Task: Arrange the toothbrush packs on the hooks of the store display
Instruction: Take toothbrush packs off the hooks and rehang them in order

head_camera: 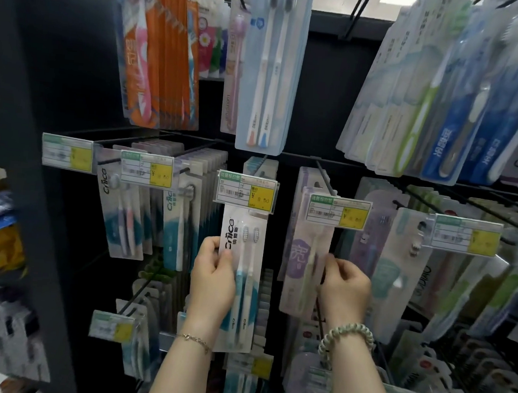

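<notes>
My left hand (212,281) grips a white and teal two-brush Cnice toothbrush pack (245,276) by its left edge, thumb on the front. The pack's top sits behind a price tag (247,194) at the tip of a middle-row hook. My right hand (344,291) pinches the right edge of a pale pack with a purple label (303,262), which hangs under another price tag (337,212). Its hook (325,180) is a thin black rod running back to the dark panel.
Rows of hanging toothbrush packs fill the display: orange packs (167,49) and a light-blue two-brush pack (270,70) above, Cnice packs (123,213) at left, green and blue packs (445,96) at right. More hooks with packs sit below the wrists. A dark shelf upright (43,86) stands at left.
</notes>
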`<state>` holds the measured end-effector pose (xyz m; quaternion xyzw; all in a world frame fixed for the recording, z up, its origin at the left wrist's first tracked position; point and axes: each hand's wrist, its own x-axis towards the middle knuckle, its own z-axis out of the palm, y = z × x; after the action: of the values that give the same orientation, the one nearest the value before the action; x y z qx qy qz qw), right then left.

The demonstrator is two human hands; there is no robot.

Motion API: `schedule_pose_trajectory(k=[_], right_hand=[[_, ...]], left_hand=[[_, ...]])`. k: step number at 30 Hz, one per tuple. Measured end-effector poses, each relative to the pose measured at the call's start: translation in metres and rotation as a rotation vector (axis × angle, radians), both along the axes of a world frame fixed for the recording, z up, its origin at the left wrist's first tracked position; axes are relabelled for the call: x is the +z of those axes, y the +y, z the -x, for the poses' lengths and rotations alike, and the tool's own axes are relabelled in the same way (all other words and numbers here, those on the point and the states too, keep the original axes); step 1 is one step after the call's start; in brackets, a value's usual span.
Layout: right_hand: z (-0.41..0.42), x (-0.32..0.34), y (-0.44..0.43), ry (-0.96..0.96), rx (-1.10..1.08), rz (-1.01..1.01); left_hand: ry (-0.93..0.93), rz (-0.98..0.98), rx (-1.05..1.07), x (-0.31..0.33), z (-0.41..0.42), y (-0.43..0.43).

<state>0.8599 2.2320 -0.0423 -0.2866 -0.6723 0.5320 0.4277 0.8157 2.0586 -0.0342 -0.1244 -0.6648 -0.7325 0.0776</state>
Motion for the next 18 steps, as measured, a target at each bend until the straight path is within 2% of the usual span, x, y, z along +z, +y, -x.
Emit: schedule_pose_trajectory(k=[3, 7, 12, 18], right_hand=[[-0.001, -0.001, -0.008, 0.010, -0.061, -0.052], [-0.004, 0.003, -0.028, 0.028, -0.106, -0.354], [0.010, 0.010, -0.057, -0.054, 0.115, -0.811], [0.029, 0.012, -0.091, -0.119, 0.364, -0.906]], left_hand=[[0.001, -0.001, 0.023, -0.004, 0.006, -0.006], [-0.005, -0.021, 0.046, -0.005, 0.014, -0.014], [0.001, -0.048, 0.154, -0.003, 0.024, -0.031], [0.027, -0.052, 0.419, 0.002, 0.039, -0.063]])
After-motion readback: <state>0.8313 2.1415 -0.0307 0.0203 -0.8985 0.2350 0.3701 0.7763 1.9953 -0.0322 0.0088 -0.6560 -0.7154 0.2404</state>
